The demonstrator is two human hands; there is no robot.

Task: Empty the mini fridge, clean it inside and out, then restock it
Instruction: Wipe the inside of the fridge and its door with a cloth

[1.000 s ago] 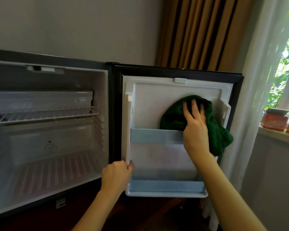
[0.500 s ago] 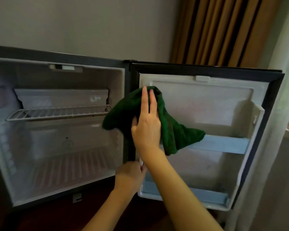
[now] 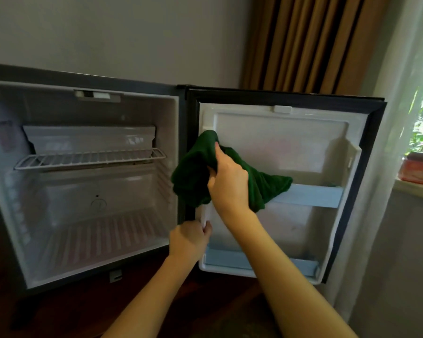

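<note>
The right hand point(image 3: 227, 189) clutches the green cloth point(image 3: 193, 181) in curled fingers; the left hand point(image 3: 189, 242) grips the door point(image 3: 279, 147) edge just below. I reckon the cloth's loose tail could snag the door shelf point(image 3: 310, 195).

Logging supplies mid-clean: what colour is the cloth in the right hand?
Dark green cloth, gripped by the right hand; clearest in the head view.

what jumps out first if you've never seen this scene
A dark green cloth stands out, gripped by the right hand against the hinge side of the open fridge door. Left of it gapes the empty mini fridge with one wire shelf, while the left hand holds the door's edge.
</note>
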